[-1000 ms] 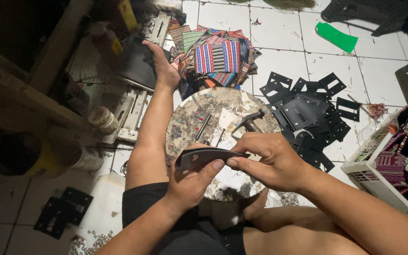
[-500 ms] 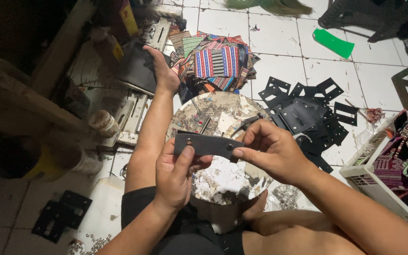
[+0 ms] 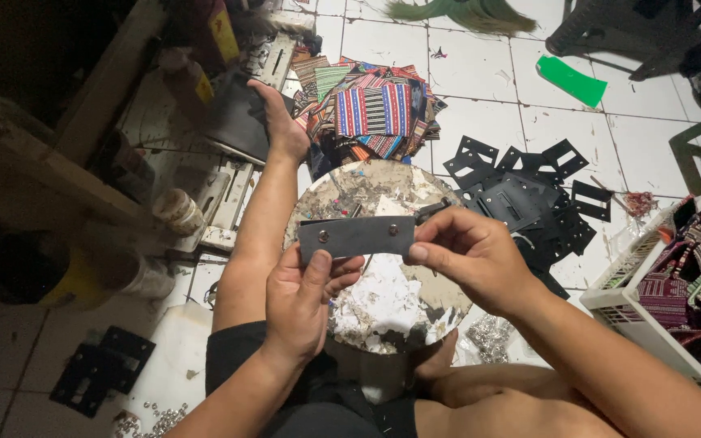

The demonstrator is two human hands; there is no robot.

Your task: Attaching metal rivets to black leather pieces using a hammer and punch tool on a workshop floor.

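Holding a dark studded strap [image 3: 356,237] level above the round work block [image 3: 383,308], left hand [image 3: 306,300] and right hand [image 3: 468,255] pinch its ends; inspection appears underway, calling next for steady alignment.

Both hands hold a flat, dark grey rectangular strip [image 3: 357,237] with two small metal studs level above a round, paint-flecked work block [image 3: 383,312]: the left hand [image 3: 306,298] supports its left end from below with the thumb up against the face, while the right hand [image 3: 466,253] pinches its right end. Beyond the block lie a heap of striped woven cloth pieces [image 3: 373,112] and a scatter of black cut-out flat pieces [image 3: 521,199] on the white tiled floor [image 3: 480,69]. A white plastic basket [image 3: 651,304] of woven cloth stands at the right, and another person's arm [image 3: 257,219] reaches up the left side to a dark sheet [image 3: 237,122].
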